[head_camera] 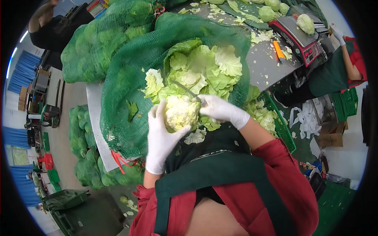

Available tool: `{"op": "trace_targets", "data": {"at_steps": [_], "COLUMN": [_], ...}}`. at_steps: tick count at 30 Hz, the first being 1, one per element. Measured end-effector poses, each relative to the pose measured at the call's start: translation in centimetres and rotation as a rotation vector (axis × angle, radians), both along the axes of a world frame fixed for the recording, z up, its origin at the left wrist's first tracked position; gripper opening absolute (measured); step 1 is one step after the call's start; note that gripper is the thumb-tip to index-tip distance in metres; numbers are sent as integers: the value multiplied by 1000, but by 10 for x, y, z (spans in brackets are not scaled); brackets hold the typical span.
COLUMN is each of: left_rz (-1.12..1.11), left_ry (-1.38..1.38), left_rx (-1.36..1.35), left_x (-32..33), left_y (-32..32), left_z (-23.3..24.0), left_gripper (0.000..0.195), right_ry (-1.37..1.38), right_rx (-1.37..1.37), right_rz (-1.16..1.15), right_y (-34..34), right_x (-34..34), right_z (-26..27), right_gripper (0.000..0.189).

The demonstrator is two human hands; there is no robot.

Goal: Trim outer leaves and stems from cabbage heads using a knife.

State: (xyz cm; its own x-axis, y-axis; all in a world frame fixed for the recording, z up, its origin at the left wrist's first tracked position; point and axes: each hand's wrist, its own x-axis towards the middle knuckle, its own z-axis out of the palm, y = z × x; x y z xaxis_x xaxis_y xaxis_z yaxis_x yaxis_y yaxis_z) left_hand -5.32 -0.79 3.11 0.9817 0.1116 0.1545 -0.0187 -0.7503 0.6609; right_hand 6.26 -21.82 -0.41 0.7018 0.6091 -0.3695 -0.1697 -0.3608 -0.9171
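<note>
My left hand, in a white glove, grips the side of a pale, trimmed cabbage head close before my apron. In my gloved right hand is a knife, its blade pointing up and left above the head; the fingers lie against the head's right side. Beyond the head, loose cabbage leaves are heaped on an open green mesh sack. A small leaf piece lies on the mesh to the left.
Full mesh sacks of cabbages lie at the upper left. On the metal table are leaf scraps, an orange-handled tool and a scale bearing a cabbage. A green crate holds leaves. Two people stand nearby, left and right.
</note>
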Motion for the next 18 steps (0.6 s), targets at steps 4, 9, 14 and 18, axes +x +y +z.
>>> {"op": "trace_targets", "data": {"at_steps": [4,9,14,18], "left_rz": [-106,-91,51,45], "left_ry": [118,85,-412,-257], "left_rx": [142,-256,-37,135], "left_x": [23,25,19,16], "left_y": [20,35,2,-11], "left_z": [29,-13,-17,-35], "left_gripper": [110,103,101,102], "right_ry": [-147,-306,-325,66], "right_rx": [95,59,207,73], "right_rz": [-88,-28,-93,14], "right_y": [9,20,30,21], "right_x": [-19,-16,-5,10], "right_z": [-7,6,16,29], "right_gripper": [51,54,70,71]}}
